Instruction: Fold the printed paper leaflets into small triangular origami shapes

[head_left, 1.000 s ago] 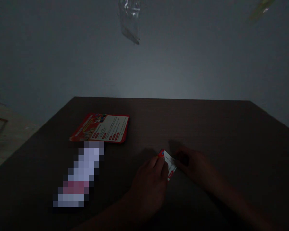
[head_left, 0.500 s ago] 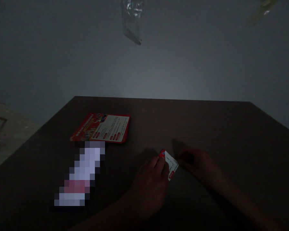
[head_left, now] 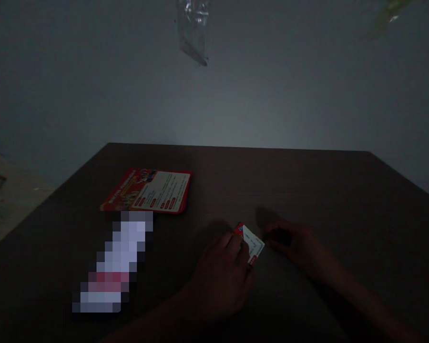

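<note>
A small red and white folded paper (head_left: 253, 242) lies on the dark table, partly under my left hand (head_left: 224, 269), whose curled fingers press on it and hold it. Just beyond the paper's right corner is my right hand (head_left: 289, 240), its thumb and index finger curved toward each other near that corner. Dim light hides whether anything is between those fingertips. A stack of red printed leaflets with a white text panel (head_left: 164, 190) rests on the left part of the table.
On the table (head_left: 307, 178), a bright pixelated object (head_left: 117, 257) lies left of my left hand, just in front of the leaflets. Behind the table is a pale wall (head_left: 271, 85) with a clear plastic bag (head_left: 193, 33) high up. Floor shows at the far left.
The view has shifted slightly. The folded paper shows a little less of its lower edge beside my left hand. My right hand's fingers remain by its right corner.
</note>
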`<action>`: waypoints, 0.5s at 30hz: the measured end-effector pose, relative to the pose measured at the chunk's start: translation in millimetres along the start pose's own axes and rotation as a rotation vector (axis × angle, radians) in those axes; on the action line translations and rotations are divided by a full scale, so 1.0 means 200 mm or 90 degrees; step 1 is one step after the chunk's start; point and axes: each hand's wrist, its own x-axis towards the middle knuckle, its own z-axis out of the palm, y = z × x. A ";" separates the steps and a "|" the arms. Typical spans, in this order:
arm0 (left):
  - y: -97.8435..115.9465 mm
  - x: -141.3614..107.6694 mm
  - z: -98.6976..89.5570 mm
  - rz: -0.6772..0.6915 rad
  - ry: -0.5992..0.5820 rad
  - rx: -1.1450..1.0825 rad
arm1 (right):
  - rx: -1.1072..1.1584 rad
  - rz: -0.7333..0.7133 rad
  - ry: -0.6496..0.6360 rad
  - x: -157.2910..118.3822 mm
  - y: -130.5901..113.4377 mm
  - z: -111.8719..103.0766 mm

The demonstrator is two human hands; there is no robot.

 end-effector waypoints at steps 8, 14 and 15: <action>0.00 0.00 0.00 0.006 0.015 -0.003 | 0.017 -0.013 -0.003 -0.01 -0.02 0.00; -0.01 0.00 0.01 -0.007 0.013 -0.015 | 0.089 -0.039 -0.027 -0.02 -0.01 0.01; -0.01 0.00 0.01 -0.008 0.011 -0.019 | 0.092 -0.053 -0.029 -0.02 -0.01 0.01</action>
